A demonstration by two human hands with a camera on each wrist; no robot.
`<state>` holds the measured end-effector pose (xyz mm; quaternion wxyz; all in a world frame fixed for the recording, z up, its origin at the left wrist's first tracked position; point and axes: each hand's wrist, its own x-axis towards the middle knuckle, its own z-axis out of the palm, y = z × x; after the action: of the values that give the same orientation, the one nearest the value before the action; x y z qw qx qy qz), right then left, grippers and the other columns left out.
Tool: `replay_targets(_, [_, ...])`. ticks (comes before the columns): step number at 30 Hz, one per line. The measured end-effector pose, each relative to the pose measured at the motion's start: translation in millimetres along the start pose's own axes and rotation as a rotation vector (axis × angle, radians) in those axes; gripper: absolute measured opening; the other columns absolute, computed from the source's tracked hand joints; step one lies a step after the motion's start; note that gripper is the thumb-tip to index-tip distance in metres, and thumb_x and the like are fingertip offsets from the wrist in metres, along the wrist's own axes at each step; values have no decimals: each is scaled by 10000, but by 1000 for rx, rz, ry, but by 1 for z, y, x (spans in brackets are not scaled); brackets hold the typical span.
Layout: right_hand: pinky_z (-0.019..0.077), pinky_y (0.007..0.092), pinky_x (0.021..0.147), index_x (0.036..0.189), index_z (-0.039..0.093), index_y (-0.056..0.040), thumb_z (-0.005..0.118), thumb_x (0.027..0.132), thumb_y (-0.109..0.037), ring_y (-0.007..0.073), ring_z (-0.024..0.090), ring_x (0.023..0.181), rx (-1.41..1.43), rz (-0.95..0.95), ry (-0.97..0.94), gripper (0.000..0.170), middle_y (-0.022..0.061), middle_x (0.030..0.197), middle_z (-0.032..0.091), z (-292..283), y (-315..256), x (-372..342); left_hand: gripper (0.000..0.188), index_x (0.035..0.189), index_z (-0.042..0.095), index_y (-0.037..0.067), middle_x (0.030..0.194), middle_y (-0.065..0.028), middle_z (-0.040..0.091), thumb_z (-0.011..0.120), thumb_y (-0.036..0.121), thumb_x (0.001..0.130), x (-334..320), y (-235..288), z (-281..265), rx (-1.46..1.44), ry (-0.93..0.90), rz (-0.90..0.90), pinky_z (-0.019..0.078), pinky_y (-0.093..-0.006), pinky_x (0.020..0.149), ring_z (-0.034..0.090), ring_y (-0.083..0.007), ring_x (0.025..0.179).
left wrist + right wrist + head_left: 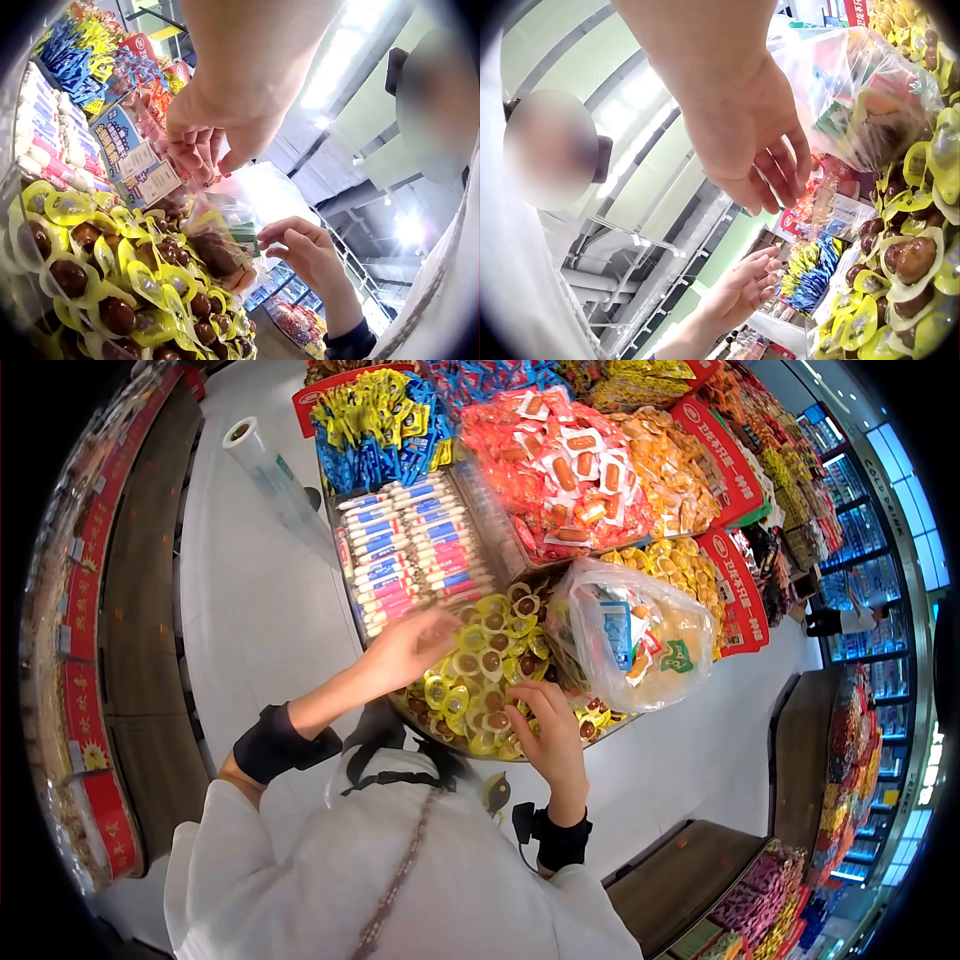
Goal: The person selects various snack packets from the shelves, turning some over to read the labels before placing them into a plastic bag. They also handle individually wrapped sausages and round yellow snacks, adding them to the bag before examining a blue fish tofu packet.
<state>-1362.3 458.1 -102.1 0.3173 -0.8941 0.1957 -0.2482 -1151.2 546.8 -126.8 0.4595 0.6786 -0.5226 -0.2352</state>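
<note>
Yellow-and-clear packs with round brown pieces (490, 660) fill the front of the display bin. My left hand (412, 648) hovers over their left part, beside the white, blue and pink wrapped sticks (385, 565), its fingers loosely bent around nothing. My right hand (553, 738) hangs at the bin's near edge, fingers relaxed and slightly spread, holding nothing. In the right wrist view both the right hand (761, 154) and the left hand (739, 292) are in the air. A clear plastic bag (640, 635) with several packets inside rests on the packs, right of the hands.
Red-wrapped snacks (560, 465) and blue-and-yellow packets (385, 425) are heaped farther back. A roll of plastic film (255, 450) stands left of the bin. Shelves with red strips (85, 630) line the left side; more snack bins (760, 900) stand at the right.
</note>
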Motion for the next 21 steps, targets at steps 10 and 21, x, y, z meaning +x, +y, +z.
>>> replay_targets(10, [431, 310, 699, 885, 550, -4, 589, 722, -1, 277, 536, 818, -4, 180, 23, 167, 118, 897, 553, 25, -7, 16, 215, 999, 522, 19, 815, -64, 562, 532, 109, 804, 35, -27, -14, -130, -143, 84, 427, -255, 643, 539, -133, 721])
replay_targets(21, [439, 343, 668, 829, 535, -16, 586, 726, -59, 294, 534, 786, -133, 217, 85, 123, 110, 836, 546, 87, -41, 99, 215, 1015, 532, 22, 844, -46, 579, 524, 100, 815, 73, -77, -96, -393, -267, -44, 429, -225, 675, 544, -98, 776])
